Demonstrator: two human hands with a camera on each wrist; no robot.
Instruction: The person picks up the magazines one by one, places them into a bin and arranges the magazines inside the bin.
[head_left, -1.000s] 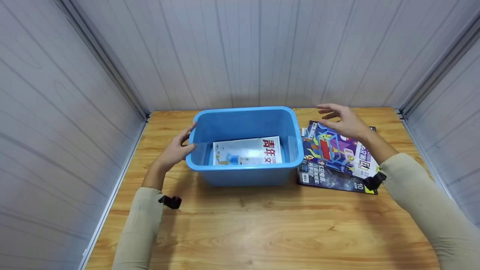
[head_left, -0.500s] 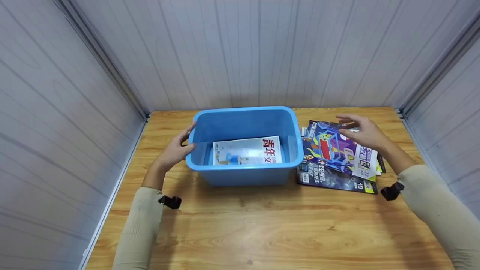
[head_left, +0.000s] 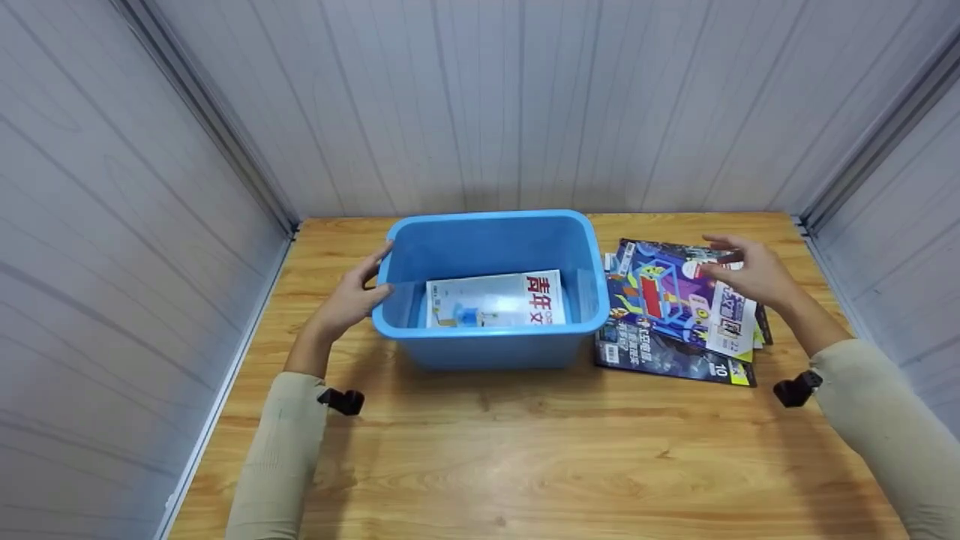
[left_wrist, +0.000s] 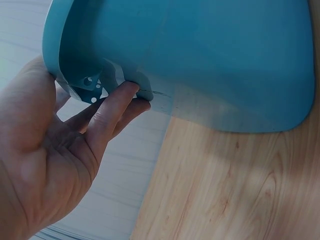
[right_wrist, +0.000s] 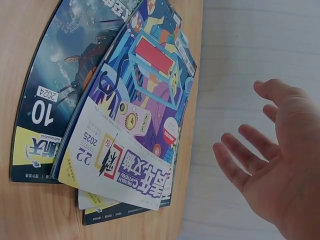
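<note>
A blue plastic bin stands at the middle of a wooden table, with a white magazine with red characters lying flat inside it. My left hand rests against the bin's left end. In the left wrist view the fingers lie fairly straight and touch under the rim lip of the bin. My right hand hovers open, fingers spread, over a fanned pile of magazines to the right of the bin. The top one is a purple-and-blue magazine. The right hand holds nothing.
Under the top magazine lies a dark magazine marked 10 and 2024, with another edge showing beneath. Grey panelled walls close in the table at the back and both sides. Bare wood lies in front of the bin.
My right hand has moved right and lower, from beside the bin's far right corner to above the pile of magazines. The left hand and the bin have stayed put.
</note>
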